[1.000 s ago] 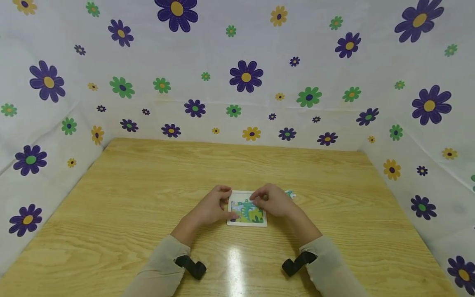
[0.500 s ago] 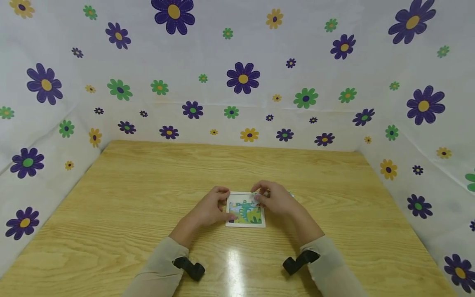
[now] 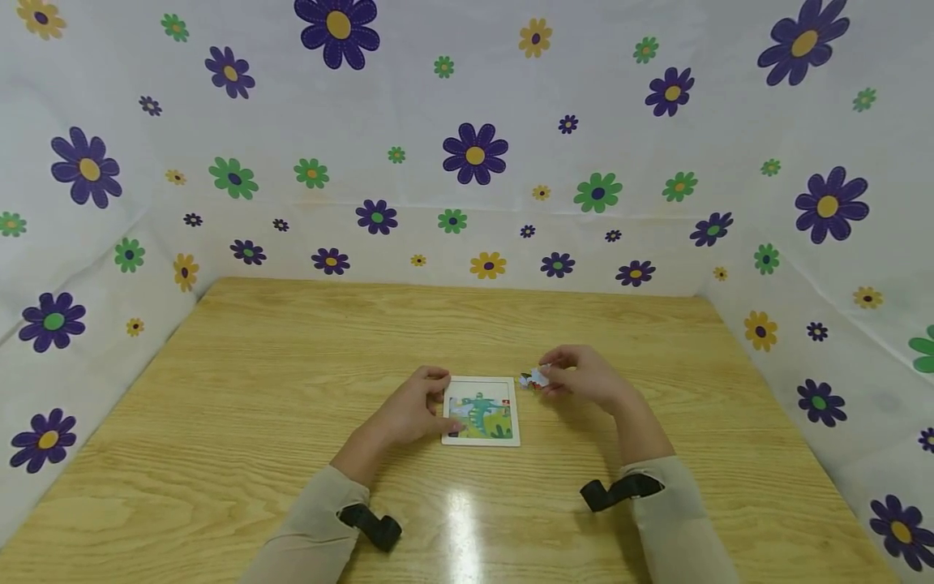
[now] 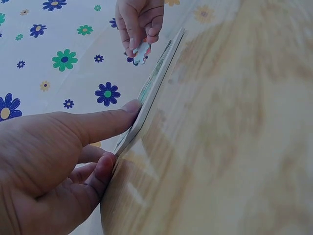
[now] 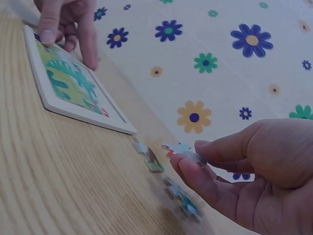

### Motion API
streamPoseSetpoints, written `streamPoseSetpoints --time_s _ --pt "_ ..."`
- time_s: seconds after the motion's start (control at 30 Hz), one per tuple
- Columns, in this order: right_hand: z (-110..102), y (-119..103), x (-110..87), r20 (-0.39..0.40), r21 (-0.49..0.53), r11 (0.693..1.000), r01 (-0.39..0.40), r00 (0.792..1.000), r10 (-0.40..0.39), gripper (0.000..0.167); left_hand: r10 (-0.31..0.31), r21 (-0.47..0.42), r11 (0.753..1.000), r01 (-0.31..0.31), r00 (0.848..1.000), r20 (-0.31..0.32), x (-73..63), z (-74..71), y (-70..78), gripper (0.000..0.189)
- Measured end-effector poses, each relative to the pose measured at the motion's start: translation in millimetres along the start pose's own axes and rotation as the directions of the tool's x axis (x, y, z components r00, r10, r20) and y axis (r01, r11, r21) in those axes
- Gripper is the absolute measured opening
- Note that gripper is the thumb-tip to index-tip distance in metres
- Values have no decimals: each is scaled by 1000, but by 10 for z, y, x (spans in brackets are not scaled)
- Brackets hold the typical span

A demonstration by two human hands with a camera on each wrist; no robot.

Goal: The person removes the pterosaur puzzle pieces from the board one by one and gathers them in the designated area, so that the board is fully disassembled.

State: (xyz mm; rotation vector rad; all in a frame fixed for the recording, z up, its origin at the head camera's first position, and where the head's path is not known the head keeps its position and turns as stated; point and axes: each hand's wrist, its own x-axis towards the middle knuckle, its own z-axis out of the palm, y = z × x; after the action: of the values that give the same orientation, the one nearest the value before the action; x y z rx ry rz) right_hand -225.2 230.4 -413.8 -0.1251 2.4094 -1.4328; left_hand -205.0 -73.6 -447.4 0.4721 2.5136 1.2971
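Puzzle piece (image 5: 182, 147): located at the fingertips of the right grip (image 3: 584, 377), which pinches it between thumb and fingers. The piece appears raised above the table (image 3: 292, 349); the exact clearance cannot be told.

Possible faults: the pinch covers much of a thin part, so the piece could twist or slip if the fingers roll. Lowering the right grip here could nudge the loose pieces (image 5: 150, 159) lying just below it. If the piece is carried to the tray in a wrong orientation, its tabs would probably catch on neighbouring pieces. Should the left grip (image 3: 416, 410) ease off, the tray (image 3: 481, 443) could slide under side pressure.

Appearance: the held piece is thin and irregular, with pale blue and red showing; the fingers hide the rest. The loose pieces have interlocking outlines and show white, teal, green and brown.

The tray lies flat to the left of the right grip, near it but apart. It has a white border with rounded corners. A teal dinosaur on green ground fills the lower part, a small red patch shows at the right side, and the strip along the far side is pale and unfilled.

The left grip clasps the tray's left side, thumb on the picture, fingers at the edge.
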Motion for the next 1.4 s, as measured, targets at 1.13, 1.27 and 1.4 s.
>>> streamPoseSetpoints --time_s 1.13,1.27,1.4 --pt "-572 493 -143 -72 14 991 -131 989 132 31 1 -14 1000 -1 1000 9 -8 -2 -24 79" --pt "-556 450 -156 -75 -12 991 -133 988 132 26 -3 -8 1000 3 1000 9 0 -6 -30 80" --pt "-548 432 -158 -73 10 994 -110 991 111 31 -14 -8 1000 14 1000 9 4 -2 -40 80"
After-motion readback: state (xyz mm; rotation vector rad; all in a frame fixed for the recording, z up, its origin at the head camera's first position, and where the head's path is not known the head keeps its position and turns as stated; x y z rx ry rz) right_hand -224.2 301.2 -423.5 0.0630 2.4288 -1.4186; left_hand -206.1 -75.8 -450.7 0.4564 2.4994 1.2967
